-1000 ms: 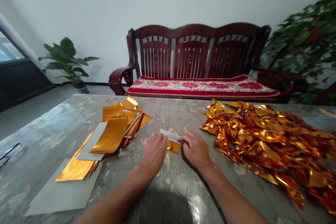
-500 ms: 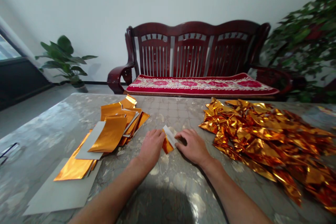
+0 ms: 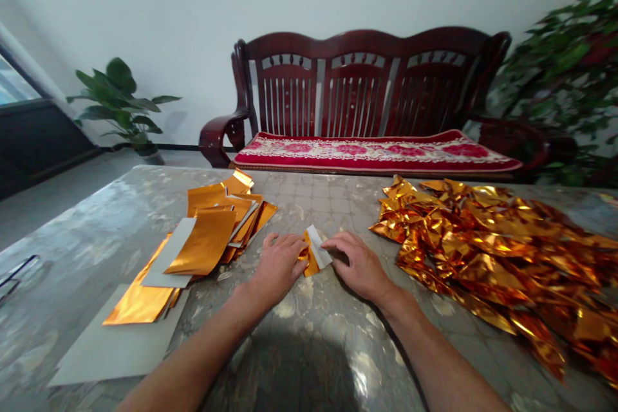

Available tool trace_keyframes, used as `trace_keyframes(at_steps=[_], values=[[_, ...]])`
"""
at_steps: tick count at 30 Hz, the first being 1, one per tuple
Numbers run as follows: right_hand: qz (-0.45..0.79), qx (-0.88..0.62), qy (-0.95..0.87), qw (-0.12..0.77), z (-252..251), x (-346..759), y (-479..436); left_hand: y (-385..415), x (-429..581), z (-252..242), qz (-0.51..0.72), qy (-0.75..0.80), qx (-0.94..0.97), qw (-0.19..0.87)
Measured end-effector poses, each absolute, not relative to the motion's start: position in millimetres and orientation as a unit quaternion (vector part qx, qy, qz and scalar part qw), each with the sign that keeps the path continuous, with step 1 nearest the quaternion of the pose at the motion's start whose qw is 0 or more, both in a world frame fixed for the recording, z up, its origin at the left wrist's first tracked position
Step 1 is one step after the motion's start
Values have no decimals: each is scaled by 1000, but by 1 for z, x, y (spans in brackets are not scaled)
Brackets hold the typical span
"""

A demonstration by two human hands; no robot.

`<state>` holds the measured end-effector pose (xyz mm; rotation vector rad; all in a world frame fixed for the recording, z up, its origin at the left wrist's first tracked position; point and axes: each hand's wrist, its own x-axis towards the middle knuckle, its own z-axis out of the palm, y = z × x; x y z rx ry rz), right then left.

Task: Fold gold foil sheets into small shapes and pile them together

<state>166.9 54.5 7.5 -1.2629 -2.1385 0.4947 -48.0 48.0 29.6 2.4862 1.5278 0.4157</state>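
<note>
A small folded piece of gold foil paper [image 3: 317,255] lies between my hands at the middle of the table. Its white back shows along the right side, gold along the left. My left hand [image 3: 282,262] grips its left edge, the thumb on the gold face. At the right edge, my right hand [image 3: 358,264] pinches the white strip between thumb and curled fingers. Left of my hands is a loose stack of flat gold foil sheets [image 3: 205,241], some with the pale side up. To the right spreads a heap of folded gold foil pieces [image 3: 487,257].
Grey card sheets [image 3: 116,351] lie under the stack at the front left of the patterned table [image 3: 309,347]. Glasses [image 3: 19,270] rest at the left edge. Behind the table stands a dark wooden bench [image 3: 355,90] with a red runner, with potted plants [image 3: 120,106] on either side.
My left hand's fingers have spread a little on the gold side of the paper. My right hand's fingers have shifted up along the white strip. The view has tilted slightly.
</note>
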Motion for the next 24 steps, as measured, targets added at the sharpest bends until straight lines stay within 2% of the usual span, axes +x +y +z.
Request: trace_keyframes(at_steps=[10, 24], values=[[170, -461, -826, 277, 8, 160, 55, 54, -50, 24, 121, 499, 846, 142], [185, -468, -817, 281, 10, 157, 55, 47, -42, 25, 123, 525, 833, 124]])
